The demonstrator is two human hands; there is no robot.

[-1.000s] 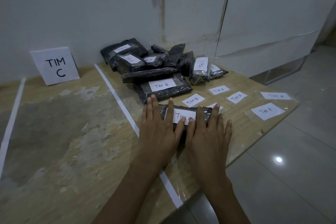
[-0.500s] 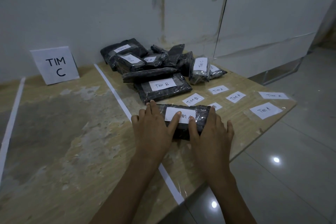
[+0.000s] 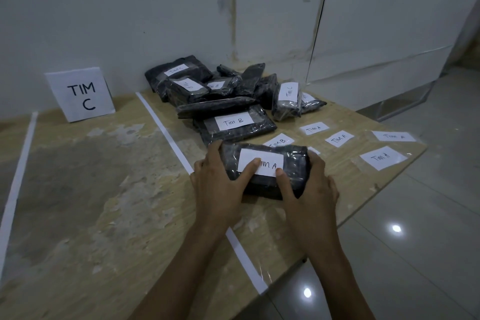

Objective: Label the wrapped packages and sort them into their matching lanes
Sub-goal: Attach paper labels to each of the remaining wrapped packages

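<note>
Wrapped package (image 3: 267, 171) just in front of package pile (image 3: 220, 93). Left hand (image 3: 220, 184) and right hand (image 3: 309, 189) curl round its ends, thumbs pressing "TIM A" label (image 3: 261, 166), probably to stick it down.

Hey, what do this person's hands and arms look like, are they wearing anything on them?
Nothing is worn that shows. The left hand and right hand have no gloves, and no rings are visible. The left forearm and right forearm are uncovered down to the picture's bottom edge: no sleeve, cuff, watch or bracelet in view.
</note>
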